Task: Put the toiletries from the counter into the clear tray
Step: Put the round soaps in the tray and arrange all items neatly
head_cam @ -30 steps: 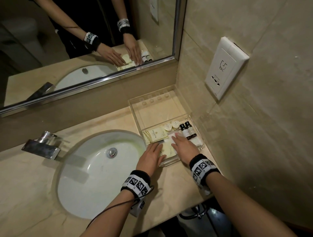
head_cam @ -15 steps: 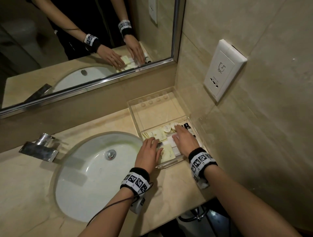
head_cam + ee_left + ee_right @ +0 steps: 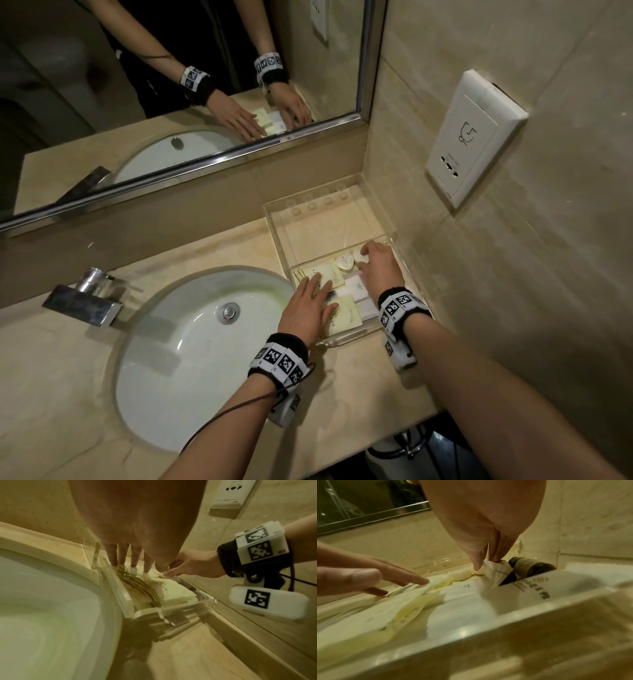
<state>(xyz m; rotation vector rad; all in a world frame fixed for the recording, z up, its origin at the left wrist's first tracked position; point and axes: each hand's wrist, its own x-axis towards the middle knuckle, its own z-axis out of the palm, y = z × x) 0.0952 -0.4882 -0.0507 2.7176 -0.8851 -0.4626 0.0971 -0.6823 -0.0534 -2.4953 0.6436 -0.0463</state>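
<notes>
Resting flat, the left hand (image 3: 310,305) presses straight fingers on the yellow packets (image 3: 346,310) in the near part of the clear tray (image 3: 281,219) at the tabletop's (image 3: 212,253) right end. The right hand (image 3: 378,263) reaches farther in; only the right wrist view shows its grip pinching a small white bottle (image 3: 494,570) beside two dark bottles (image 3: 529,566) hidden from the head view.

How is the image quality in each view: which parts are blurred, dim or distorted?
Head view: sharp, dim at the edges, wide-angle bend in the mirror frame. Left wrist view: yellowish, clear tray corner smeared. Right wrist view: near tray wall blurred, dark bottles soft.
</notes>
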